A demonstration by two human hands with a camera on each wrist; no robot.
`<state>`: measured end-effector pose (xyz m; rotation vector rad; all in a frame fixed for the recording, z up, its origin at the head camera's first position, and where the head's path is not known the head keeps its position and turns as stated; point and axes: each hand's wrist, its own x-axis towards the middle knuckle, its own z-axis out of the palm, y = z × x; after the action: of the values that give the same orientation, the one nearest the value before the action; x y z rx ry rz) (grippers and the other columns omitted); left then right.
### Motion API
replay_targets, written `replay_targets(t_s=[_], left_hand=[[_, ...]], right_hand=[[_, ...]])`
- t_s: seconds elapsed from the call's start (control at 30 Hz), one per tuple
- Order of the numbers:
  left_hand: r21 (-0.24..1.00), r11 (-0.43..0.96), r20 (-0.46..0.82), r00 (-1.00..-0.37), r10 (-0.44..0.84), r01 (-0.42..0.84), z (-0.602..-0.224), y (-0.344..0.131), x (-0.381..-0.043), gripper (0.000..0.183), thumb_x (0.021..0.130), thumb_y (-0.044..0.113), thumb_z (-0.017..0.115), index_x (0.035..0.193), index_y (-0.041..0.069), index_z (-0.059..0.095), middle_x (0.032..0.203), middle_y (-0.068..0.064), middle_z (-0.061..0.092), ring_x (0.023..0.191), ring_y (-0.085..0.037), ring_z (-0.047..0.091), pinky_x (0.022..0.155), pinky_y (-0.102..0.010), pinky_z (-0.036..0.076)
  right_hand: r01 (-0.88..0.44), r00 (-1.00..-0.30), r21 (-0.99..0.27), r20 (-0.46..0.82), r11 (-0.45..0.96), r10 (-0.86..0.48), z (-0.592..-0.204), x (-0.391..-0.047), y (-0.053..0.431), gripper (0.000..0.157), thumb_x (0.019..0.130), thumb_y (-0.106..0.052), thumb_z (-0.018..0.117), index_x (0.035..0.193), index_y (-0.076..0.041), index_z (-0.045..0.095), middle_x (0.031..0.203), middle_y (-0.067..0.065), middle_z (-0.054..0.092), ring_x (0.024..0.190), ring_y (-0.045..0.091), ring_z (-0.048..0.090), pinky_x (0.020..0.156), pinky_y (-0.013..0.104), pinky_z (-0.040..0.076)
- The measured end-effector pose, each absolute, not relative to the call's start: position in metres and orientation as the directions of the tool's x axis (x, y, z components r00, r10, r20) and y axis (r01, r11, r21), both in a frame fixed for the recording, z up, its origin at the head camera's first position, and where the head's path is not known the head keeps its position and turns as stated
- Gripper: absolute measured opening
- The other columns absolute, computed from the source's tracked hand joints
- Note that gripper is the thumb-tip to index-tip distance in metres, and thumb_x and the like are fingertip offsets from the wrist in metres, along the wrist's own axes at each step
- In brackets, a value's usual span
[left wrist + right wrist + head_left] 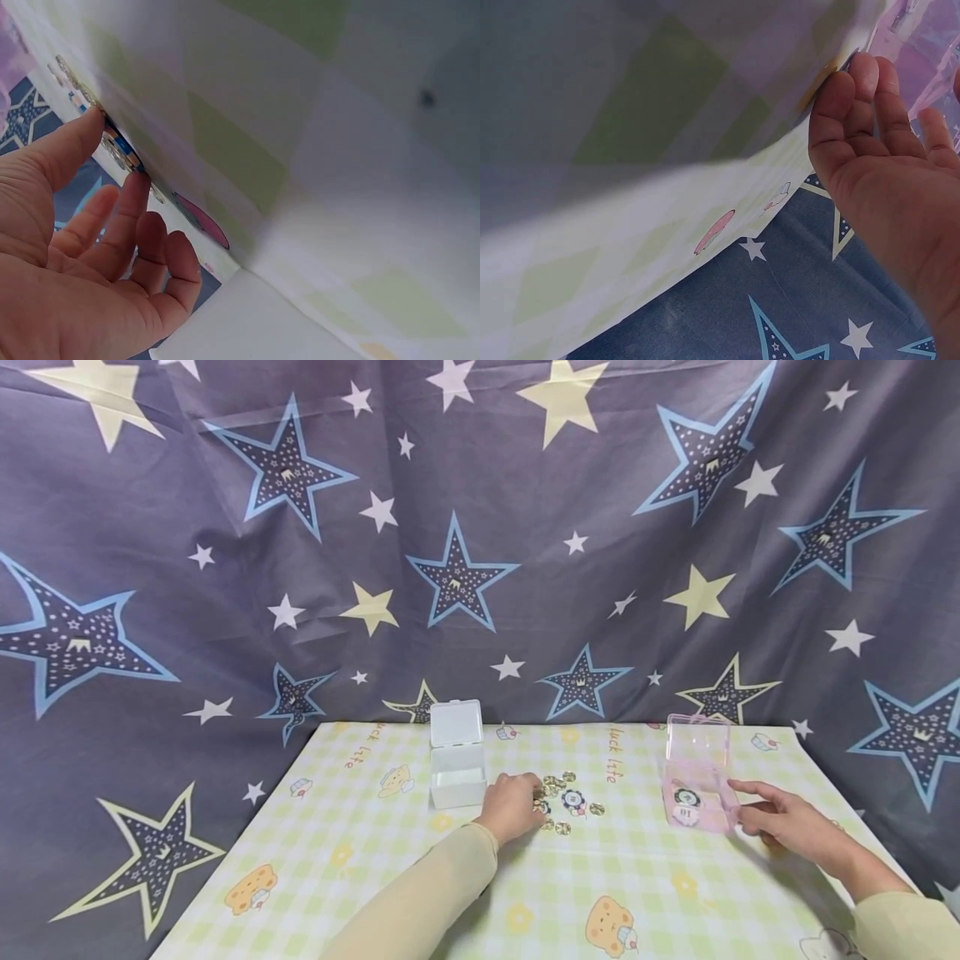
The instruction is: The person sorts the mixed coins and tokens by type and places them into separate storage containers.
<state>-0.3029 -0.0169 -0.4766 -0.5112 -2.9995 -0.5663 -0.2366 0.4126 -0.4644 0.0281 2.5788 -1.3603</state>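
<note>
My left hand [513,807] pinches a blue-edged poker chip [126,148] between thumb and a fingertip, close over the tablecloth. Several gold coins [596,809] lie around that hand, along with another poker chip [573,802] with a dark and white edge. At the right, my right hand [787,822] has its fingertips at the side of a clear pink box [708,818], fingers loosely bent. The box's lid stands raised. Inside it are a dark green chip [686,797] and a pale chip [686,815].
A white box [459,793] with its lid up stands just left of my left hand. The green-checked tablecloth [420,893] covers the table. Behind its back edge hangs a dark curtain [510,468] with stars.
</note>
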Motion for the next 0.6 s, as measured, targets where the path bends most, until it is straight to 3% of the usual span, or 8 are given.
replay_targets(t_s=[0.27, 0.6], left_hand=[[0.483, 0.834, -0.001, -0.953, 0.304, 0.266, -0.4726, -0.0145, -0.306, 0.044, 0.079, 0.015, 0.094, 0.118, 0.011, 0.074, 0.109, -0.005, 0.076, 0.112, -0.033, 0.065, 0.102, -0.048, 0.056], [0.332, 0.877, 0.074, -0.937, 0.342, 0.347, -0.4764, -0.0118, -0.3078, 0.039, 0.07, 0.018, 0.096, 0.102, 0.024, 0.074, 0.103, 0.002, 0.074, 0.096, -0.023, 0.061, 0.09, -0.041, 0.054]], right_hand=[[0.133, -0.972, -0.816, -0.219, 0.562, -0.087, -0.4645, -0.236, 0.4133, 0.077, 0.109, -0.033, 0.063, 0.165, 0.004, 0.027, 0.101, 0.005, 0.072, 0.073, 0.015, 0.057, 0.06, 0.03, 0.049], [0.129, -0.974, -0.81, -0.213, 0.572, -0.082, -0.4658, -0.2367, 0.4128, 0.076, 0.11, -0.033, 0.063, 0.165, 0.004, 0.027, 0.102, 0.004, 0.073, 0.073, 0.014, 0.057, 0.061, 0.029, 0.049]])
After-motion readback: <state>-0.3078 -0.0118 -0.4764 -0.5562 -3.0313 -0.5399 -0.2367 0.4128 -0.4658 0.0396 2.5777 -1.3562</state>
